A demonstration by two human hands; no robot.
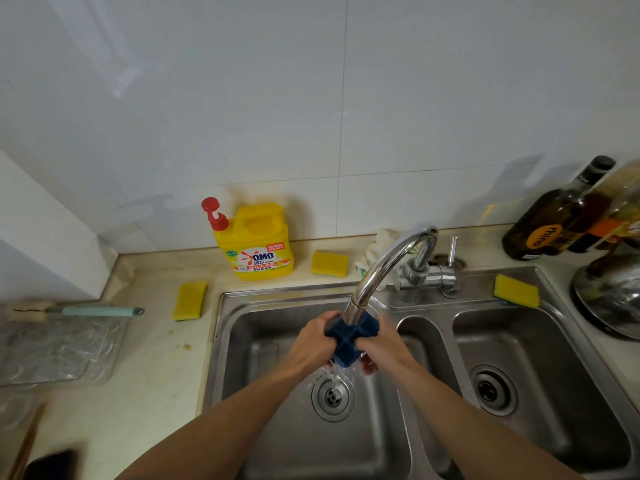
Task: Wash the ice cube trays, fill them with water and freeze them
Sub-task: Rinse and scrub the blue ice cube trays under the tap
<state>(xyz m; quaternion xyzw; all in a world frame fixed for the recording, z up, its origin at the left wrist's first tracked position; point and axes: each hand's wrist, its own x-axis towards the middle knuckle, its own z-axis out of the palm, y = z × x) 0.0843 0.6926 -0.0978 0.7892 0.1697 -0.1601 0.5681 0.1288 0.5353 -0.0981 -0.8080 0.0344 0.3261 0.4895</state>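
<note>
A blue ice cube tray (349,344) is held above the left basin (221,341) of a double steel sink, with the mouth of the curved chrome faucet (381,265) seen right at its upper edge. Open room is seen beneath the tray down to the round drain (332,396), and the ridge dividing the two basins lies just beside the right wrist. The tray is clasped from both sides: the left hand (313,344) is wrapped over its left edge and the right hand (382,348) over its right edge, each grip closed narrowly on the tray with fingers curled. The tray looks soft and matte, and a raised cross of ribs is seen between square cells; water is shed from its lower corner in thin splashes. The basins are brushed metal with rounded corners. On the pale, stained tabletop (156,358) a yellow detergent bottle (258,242) with a red pump is stood against the tiled wall, and three yellow sponges (189,300) are laid around the sink rim. A brush with a pale blue handle (100,311) is laid well to the left.
</note>
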